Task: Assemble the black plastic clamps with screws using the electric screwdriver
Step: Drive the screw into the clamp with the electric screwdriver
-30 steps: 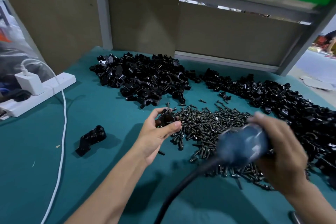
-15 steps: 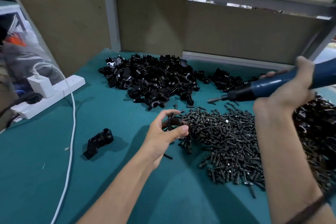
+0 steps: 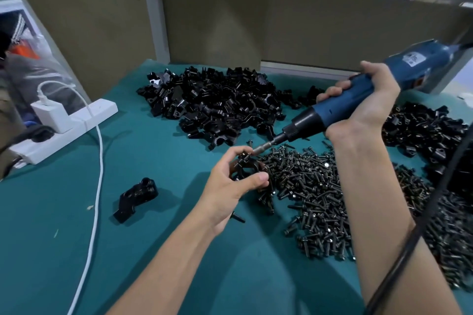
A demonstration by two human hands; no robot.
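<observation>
Left hand (image 3: 231, 186): thumb and fingers curled, pinching a clamp (image 3: 247, 170) just above the tabletop (image 3: 51, 250).
Right hand (image 3: 368, 107): wrapped round the blue screwdriver (image 3: 340, 107), raised beyond and right of the left hand.
Screwdriver: slants down to the left; its bit tip meets the top of the clamp at the left fingertips.
Screws (image 3: 314, 194): loose heap just right of the left hand, partly under the right forearm.
Clamp pile (image 3: 217, 107): beyond the left hand.
Second pile (image 3: 422, 128): right of the right hand.
Lone clamp (image 3: 137, 195): on the tabletop, left of the left hand, apart from it.
Power strip (image 3: 66, 130): far left of the left hand, with a white cable (image 3: 94, 186) trailing from it.
</observation>
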